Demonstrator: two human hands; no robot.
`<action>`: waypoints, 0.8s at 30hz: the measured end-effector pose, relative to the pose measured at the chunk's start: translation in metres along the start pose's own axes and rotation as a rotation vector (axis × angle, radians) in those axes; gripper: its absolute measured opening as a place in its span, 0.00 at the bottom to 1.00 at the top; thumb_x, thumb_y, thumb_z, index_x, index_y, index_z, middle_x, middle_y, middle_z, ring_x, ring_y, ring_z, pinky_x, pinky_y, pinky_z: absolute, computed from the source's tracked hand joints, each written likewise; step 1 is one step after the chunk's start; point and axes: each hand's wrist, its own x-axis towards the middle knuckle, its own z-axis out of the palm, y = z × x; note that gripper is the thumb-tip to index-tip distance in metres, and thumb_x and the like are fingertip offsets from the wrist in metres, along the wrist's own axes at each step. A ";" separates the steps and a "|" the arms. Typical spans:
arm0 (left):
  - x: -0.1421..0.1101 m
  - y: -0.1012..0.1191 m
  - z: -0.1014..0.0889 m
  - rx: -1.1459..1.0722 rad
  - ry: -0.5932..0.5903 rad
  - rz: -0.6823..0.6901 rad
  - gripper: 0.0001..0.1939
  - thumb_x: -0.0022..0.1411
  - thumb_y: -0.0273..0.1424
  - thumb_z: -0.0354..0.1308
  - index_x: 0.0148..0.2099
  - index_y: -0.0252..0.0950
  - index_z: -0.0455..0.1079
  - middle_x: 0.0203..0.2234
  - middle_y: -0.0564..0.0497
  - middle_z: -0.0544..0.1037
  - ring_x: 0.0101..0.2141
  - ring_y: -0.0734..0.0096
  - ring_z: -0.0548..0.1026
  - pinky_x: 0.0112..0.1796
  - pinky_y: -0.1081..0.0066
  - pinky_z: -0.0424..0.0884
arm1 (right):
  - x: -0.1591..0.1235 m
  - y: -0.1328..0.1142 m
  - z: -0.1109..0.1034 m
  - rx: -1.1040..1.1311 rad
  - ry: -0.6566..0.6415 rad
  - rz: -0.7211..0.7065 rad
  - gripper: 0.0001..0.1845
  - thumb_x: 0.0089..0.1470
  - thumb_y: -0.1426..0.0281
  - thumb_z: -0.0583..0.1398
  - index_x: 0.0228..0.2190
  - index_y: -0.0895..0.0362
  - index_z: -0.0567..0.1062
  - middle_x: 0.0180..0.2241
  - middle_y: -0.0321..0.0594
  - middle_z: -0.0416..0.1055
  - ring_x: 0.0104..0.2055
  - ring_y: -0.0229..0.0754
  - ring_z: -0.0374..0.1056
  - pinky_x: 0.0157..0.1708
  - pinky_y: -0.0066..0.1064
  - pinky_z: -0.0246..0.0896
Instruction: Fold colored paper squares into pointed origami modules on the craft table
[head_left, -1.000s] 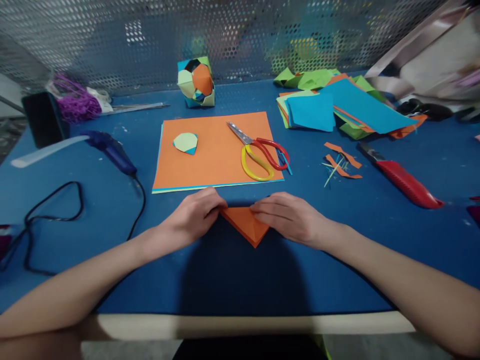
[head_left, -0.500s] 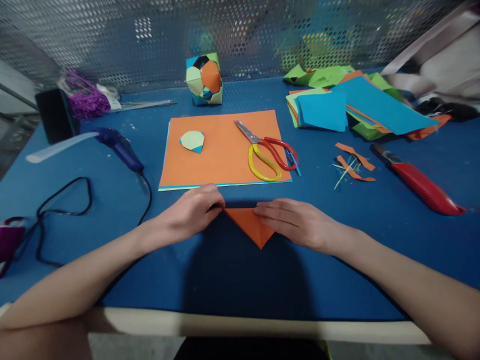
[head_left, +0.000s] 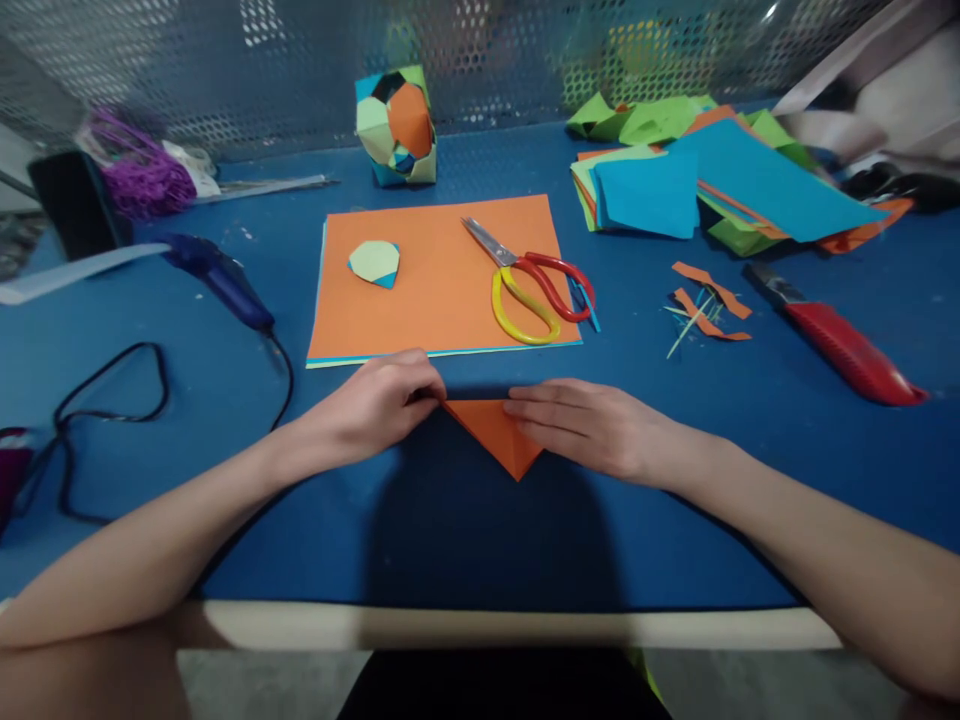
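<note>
Orange folded paper [head_left: 491,432] lies near the table's [head_left: 480,560] front edge. My left hand [head_left: 390,400] pinches its left corner; my right hand [head_left: 585,425] presses it flat.

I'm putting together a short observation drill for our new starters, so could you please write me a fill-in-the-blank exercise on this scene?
1. The left hand and the right hand are both on a folded paper whose colour is ____.
2. The scissors have one red handle and one ____ handle.
3. Seen from the person's side, the red-handled cutter lies to the ____ of the paper scraps.
4. The tangled string is ____ in colour.

Missing words: orange; yellow; right; purple.
</note>
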 end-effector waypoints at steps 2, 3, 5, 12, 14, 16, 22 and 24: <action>0.000 -0.001 0.000 0.011 0.003 -0.004 0.08 0.57 0.24 0.50 0.32 0.34 0.71 0.28 0.51 0.72 0.29 0.74 0.70 0.30 0.74 0.63 | -0.003 0.000 0.003 0.020 0.001 0.028 0.16 0.62 0.77 0.47 0.41 0.61 0.73 0.49 0.51 0.71 0.58 0.46 0.59 0.50 0.43 0.66; 0.000 -0.001 0.000 0.016 0.001 -0.006 0.08 0.57 0.24 0.50 0.32 0.34 0.71 0.28 0.51 0.72 0.28 0.74 0.70 0.30 0.74 0.63 | -0.003 0.000 0.003 0.025 -0.002 0.040 0.16 0.62 0.76 0.47 0.41 0.60 0.73 0.49 0.50 0.70 0.58 0.45 0.59 0.51 0.43 0.66; 0.001 -0.001 0.000 0.029 -0.005 -0.013 0.09 0.57 0.25 0.50 0.32 0.34 0.71 0.27 0.51 0.72 0.28 0.74 0.69 0.29 0.74 0.62 | -0.003 0.000 0.002 0.030 -0.020 0.053 0.16 0.62 0.76 0.47 0.41 0.59 0.73 0.50 0.49 0.70 0.58 0.44 0.60 0.51 0.43 0.65; 0.001 0.001 -0.002 0.022 -0.029 -0.047 0.09 0.57 0.27 0.49 0.32 0.35 0.71 0.28 0.52 0.71 0.29 0.73 0.69 0.31 0.73 0.62 | -0.001 -0.001 -0.005 0.004 -0.034 0.025 0.16 0.62 0.77 0.47 0.40 0.61 0.73 0.50 0.51 0.70 0.56 0.44 0.63 0.51 0.42 0.65; 0.001 0.002 -0.002 0.024 -0.025 -0.061 0.08 0.57 0.28 0.49 0.32 0.35 0.70 0.27 0.52 0.70 0.29 0.73 0.69 0.30 0.74 0.61 | -0.003 -0.001 -0.002 0.014 -0.042 0.044 0.16 0.62 0.77 0.46 0.41 0.60 0.73 0.51 0.49 0.69 0.57 0.43 0.61 0.52 0.42 0.64; 0.001 0.003 -0.002 0.028 -0.024 -0.076 0.08 0.57 0.28 0.50 0.32 0.35 0.70 0.27 0.53 0.70 0.28 0.74 0.68 0.29 0.74 0.61 | -0.005 -0.001 0.001 0.040 -0.032 0.064 0.16 0.63 0.77 0.46 0.41 0.59 0.73 0.51 0.48 0.69 0.58 0.43 0.60 0.53 0.42 0.64; 0.000 0.005 -0.003 0.013 -0.036 -0.088 0.06 0.56 0.27 0.51 0.34 0.36 0.70 0.27 0.54 0.69 0.26 0.76 0.67 0.29 0.75 0.60 | -0.006 -0.001 0.003 0.104 -0.003 0.088 0.16 0.63 0.76 0.46 0.40 0.58 0.73 0.51 0.48 0.69 0.58 0.43 0.59 0.54 0.42 0.63; 0.000 0.005 -0.002 0.000 -0.036 -0.082 0.06 0.55 0.27 0.51 0.34 0.37 0.70 0.27 0.54 0.69 0.26 0.76 0.66 0.28 0.75 0.60 | -0.004 -0.001 0.001 0.091 -0.029 0.081 0.16 0.63 0.76 0.46 0.40 0.58 0.73 0.51 0.47 0.69 0.58 0.42 0.59 0.54 0.42 0.63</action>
